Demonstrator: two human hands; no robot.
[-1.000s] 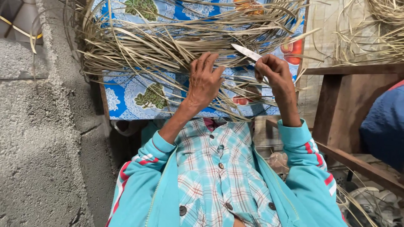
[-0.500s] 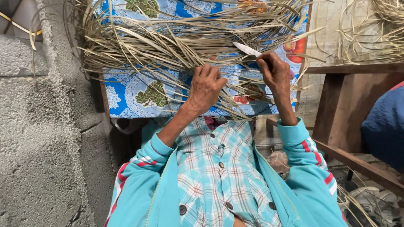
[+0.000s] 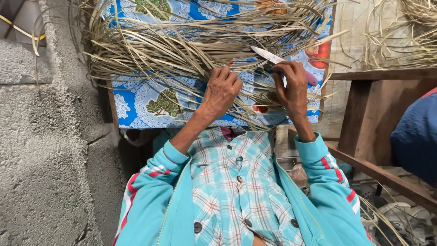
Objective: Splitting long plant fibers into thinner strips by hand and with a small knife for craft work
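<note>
One knife (image 3: 269,56), tip up-left.

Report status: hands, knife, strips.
Left hand pressing down on dry leaf strips. Right hand gripping knife, blade up-left. Strips piled loose across patterned cloth.

turquoise zip jacket, red-and-white striped sleeves, over a buttoned plaid shirt

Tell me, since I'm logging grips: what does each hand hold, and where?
Right hand holds a knife by its handle, blade pointing up-left. Left hand presses on the dry strips, gripping nothing clearly.
</note>
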